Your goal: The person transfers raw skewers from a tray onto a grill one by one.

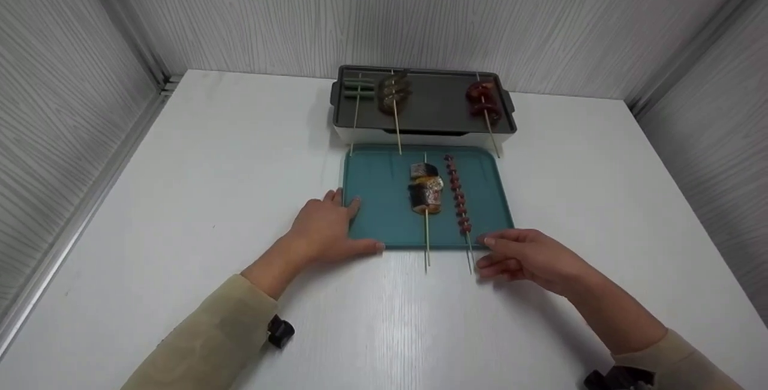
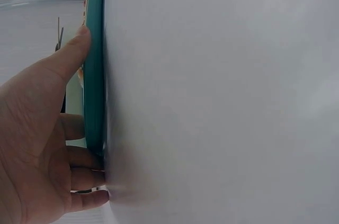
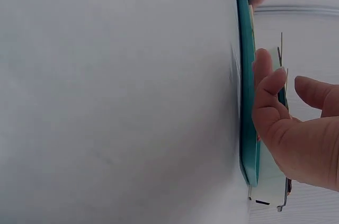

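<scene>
My left hand (image 1: 321, 228) spans the front left corner of a teal tray (image 1: 378, 210), its thumb along the front rim and its fingers at the left side. In the left wrist view the thumb touches the tray's outer edge. Beside the front right corner is my right hand (image 1: 534, 255), near the stick of a skewer of small red pieces (image 1: 459, 195). The right wrist view shows its fingers loosely bent, the thumb apart and nothing held. A skewer with thick dark-and-silver chunks (image 1: 426, 189) lies left of the red one, both sticks overhanging the tray's front.
Behind the tray stands a dark grill plate (image 1: 441, 102) on a white base. On it lie a skewer of green pieces (image 1: 359, 93), a brown curled skewer (image 1: 393, 93) and a red curled skewer (image 1: 483, 102). Pale panels enclose the white table (image 1: 240, 138).
</scene>
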Tool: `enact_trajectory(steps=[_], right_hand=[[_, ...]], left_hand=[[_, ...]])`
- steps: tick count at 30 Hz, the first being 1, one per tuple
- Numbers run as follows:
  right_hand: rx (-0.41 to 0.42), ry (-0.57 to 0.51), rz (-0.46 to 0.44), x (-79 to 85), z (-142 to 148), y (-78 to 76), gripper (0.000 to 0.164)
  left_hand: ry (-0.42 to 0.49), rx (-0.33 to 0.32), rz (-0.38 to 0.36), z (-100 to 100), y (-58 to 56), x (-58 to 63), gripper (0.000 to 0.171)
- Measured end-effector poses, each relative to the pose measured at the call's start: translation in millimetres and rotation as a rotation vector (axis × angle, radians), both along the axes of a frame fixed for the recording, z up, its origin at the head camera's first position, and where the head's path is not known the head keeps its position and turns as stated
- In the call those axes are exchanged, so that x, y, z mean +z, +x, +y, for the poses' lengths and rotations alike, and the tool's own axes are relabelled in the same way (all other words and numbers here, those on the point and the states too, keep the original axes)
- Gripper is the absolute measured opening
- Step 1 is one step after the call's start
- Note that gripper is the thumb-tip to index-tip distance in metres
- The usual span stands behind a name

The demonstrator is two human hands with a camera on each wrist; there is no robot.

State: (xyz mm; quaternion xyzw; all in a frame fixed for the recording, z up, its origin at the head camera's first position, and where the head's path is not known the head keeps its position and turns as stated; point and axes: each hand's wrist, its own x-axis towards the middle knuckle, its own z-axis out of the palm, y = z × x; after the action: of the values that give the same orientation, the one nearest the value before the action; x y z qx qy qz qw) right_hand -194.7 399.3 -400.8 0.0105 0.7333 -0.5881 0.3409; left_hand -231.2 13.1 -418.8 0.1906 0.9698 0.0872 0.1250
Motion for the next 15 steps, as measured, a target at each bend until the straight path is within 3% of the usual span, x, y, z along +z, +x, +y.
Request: enact_trajectory(steps=[15], right_hand=[[-0.019,-0.060,-0.032,-8.6,-10.4,-0.5,0.068]], left_hand=[[0.017,-0.008,0.014,-0.7,-0.9,0.1,0.109]])
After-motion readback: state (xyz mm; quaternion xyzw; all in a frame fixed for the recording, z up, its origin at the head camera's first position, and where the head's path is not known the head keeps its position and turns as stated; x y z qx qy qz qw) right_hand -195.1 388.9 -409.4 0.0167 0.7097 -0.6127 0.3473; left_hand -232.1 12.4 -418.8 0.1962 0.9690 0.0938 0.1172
